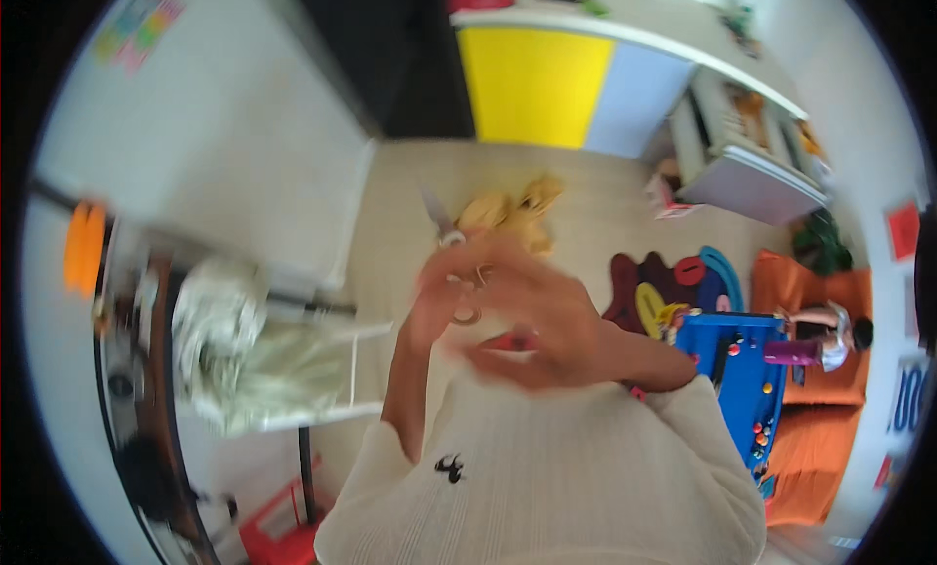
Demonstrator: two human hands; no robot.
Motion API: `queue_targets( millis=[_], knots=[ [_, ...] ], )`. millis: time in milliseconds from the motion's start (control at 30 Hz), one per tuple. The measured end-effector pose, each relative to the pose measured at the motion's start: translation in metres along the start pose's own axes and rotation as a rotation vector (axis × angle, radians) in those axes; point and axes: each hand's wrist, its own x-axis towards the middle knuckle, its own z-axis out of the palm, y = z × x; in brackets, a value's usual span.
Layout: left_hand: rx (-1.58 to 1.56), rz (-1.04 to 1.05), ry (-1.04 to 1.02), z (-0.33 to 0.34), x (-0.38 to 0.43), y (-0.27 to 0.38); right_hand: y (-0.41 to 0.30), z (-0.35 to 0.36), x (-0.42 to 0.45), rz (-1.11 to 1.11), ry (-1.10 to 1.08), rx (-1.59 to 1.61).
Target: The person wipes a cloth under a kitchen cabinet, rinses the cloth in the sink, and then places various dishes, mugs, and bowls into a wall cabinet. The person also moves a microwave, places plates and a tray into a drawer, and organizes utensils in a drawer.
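Both hands are raised together before my chest, blurred and overlapping. My left hand (443,290) is by a thin grey blade-like piece (433,208) and several metallic rings (466,316); these may belong to one tool, but blur hides which fingers hold them. My right hand (545,316) lies across the middle, its fingers curved. A small red and dark thing (516,340) shows in the gap by its palm; whether it is gripped cannot be told. Beyond the hands, a crumpled yellow cloth-like thing (487,212) lies on the floor.
Left stands a rack or chair with pale green fabric (293,375). A blue toy pool table (739,411) with balls is at right, beside an orange sofa (812,462) with a person (834,342) on it. A multicoloured rug (622,290) and yellow cabinet (534,89) lie ahead.
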Motion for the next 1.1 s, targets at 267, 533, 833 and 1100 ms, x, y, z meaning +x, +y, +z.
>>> queue_targets(
  millis=[267, 533, 833, 1100],
  knots=[
    [0.678, -0.346, -0.688, 0.138, 0.238, -0.105, 0.103, -0.238, -0.168, 0.954, 0.565, 0.088],
    [0.627, -0.425, -0.657, 0.262, 0.396, -0.172, 0.156, -0.43, -0.253, 0.927, 1.015, 0.447],
    [0.859, -0.508, -0.574, 0.287, 0.558, -0.183, 0.231, -0.64, -0.243, 0.715, 0.856, 0.184],
    [0.736, -0.302, -0.591, 0.367, 0.694, -0.229, 0.238, -0.759, -0.304, 0.85, 1.299, 0.049]
  ],
)
